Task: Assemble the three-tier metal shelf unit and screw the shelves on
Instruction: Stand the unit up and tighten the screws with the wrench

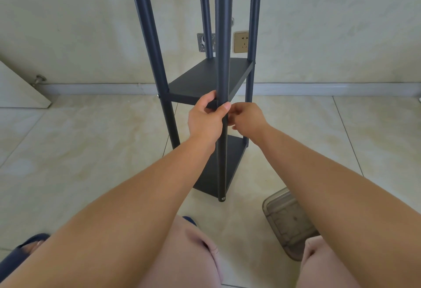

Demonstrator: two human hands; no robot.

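Note:
A dark metal shelf unit stands upright on the tiled floor, with a middle shelf (205, 78), a bottom shelf (232, 162) and a top shelf cut off by the upper frame edge. My left hand (206, 119) grips the near front post (224, 37) at the level of the middle shelf, thumb across the post. My right hand (247, 118) is just right of the post at the same height, its fingers curled toward the joint; what they pinch is hidden. A silver screw head (223, 198) shows at the foot of the near post.
A clear plastic box (287, 221) lies on the floor at the right, under my right forearm. A wall socket (241, 41) and a metal plate (202, 43) sit on the wall behind the unit. My knees and a blue slipper (20, 253) fill the bottom.

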